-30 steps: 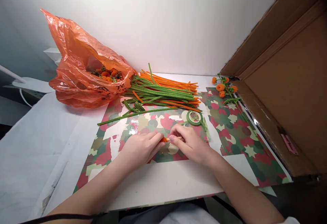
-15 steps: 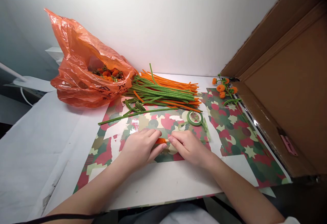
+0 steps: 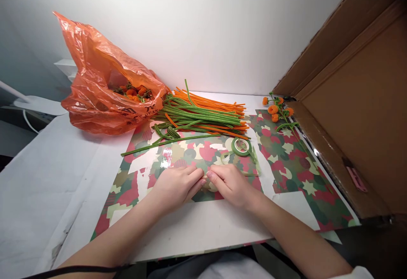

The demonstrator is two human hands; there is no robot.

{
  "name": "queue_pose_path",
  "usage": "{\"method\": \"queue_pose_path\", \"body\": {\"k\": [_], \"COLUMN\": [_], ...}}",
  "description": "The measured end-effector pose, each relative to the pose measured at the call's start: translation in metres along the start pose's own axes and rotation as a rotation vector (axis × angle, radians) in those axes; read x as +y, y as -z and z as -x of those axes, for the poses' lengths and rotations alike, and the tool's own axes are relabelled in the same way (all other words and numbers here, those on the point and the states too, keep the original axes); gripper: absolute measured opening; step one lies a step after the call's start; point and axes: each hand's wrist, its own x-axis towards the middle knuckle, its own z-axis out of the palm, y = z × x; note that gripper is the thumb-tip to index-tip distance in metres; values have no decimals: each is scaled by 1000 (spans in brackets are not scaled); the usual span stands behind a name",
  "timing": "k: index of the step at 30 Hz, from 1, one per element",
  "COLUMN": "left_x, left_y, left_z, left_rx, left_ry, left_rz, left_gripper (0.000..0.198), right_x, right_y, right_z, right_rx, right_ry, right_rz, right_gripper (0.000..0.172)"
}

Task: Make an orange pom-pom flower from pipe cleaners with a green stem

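Observation:
My left hand (image 3: 180, 185) is closed, its fingers curled over an orange pipe cleaner coil that now lies hidden inside them. A sliver of a thin pale stick (image 3: 205, 177) shows in the narrow gap between the two hands. My right hand (image 3: 231, 183) pinches the other end of that stick, thumb and fingers pressed together. Just beyond the hands lies a roll of green floral tape (image 3: 235, 146), with a loose strip trailing from it. Green pipe cleaners (image 3: 203, 115) and orange pipe cleaners (image 3: 216, 103) are piled farther back.
An orange plastic bag (image 3: 92, 79) holding finished orange flowers (image 3: 135, 93) stands at the back left. Flower stems with orange blooms (image 3: 272, 109) lie at right beside a cardboard box wall (image 3: 356, 101). A pink cutter (image 3: 356, 179) rests near it. Camouflage-patterned paper (image 3: 295, 177) covers the table.
The left hand's fingers have closed over the orange coil, which showed before. Both hands have come closer together, covering most of the stick.

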Motion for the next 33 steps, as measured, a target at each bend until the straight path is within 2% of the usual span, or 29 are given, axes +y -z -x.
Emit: {"method": "queue_pose_path", "body": {"k": [10, 23, 29, 33], "left_x": [1, -4, -6, -10], "left_y": [0, 2, 5, 10], "left_z": [2, 2, 2, 4], "left_rx": [-93, -72, -109, -95], "left_ry": [73, 83, 108, 163], "left_rz": [85, 104, 76, 138], "left_gripper": [32, 33, 32, 31], "right_x": [1, 2, 5, 23], "right_y": [2, 19, 45, 77], "right_z": [0, -1, 1, 6], "right_rx": [0, 35, 79, 248], "right_ry": [23, 33, 12, -21], "right_rz": [15, 9, -43, -59], "right_gripper": [37, 41, 42, 41]}}
